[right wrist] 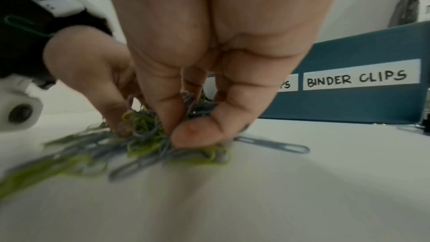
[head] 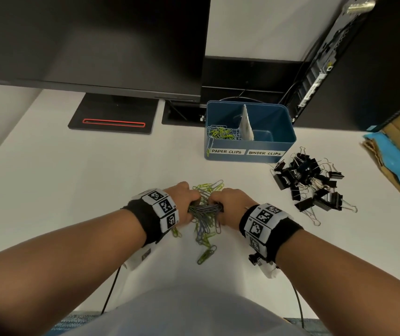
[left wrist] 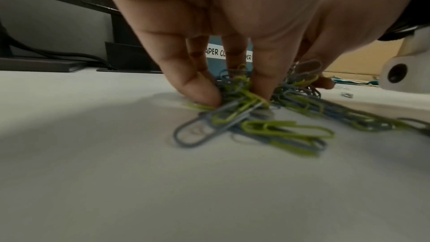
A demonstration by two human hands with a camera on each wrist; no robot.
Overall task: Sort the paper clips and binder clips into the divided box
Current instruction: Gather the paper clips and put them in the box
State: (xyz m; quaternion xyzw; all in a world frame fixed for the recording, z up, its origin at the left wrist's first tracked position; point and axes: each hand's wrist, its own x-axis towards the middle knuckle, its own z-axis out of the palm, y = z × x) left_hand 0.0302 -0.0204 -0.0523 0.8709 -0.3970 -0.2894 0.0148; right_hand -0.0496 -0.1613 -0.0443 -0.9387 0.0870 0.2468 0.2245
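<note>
A pile of green and grey paper clips [head: 206,214] lies on the white desk in front of me. My left hand [head: 184,202] and right hand [head: 230,202] close in on the pile from either side, fingers curled round bunches of clips. In the left wrist view the left fingertips [left wrist: 204,95] dig into the paper clips [left wrist: 256,117]. In the right wrist view thumb and fingers [right wrist: 193,135] pinch a tangle of paper clips [right wrist: 149,143]. The blue divided box [head: 288,139] stands further back, with paper clips in its left compartment. Black binder clips [head: 310,183] lie heaped to its right.
A monitor [head: 97,44] on its stand [head: 114,117] fills the back left. A computer case [head: 339,57] rises at the back right. An open cardboard box with blue lining [head: 397,161] sits at the right edge. The box labels [head: 226,151] read PAPER CLIPS and BINDER CLIPS.
</note>
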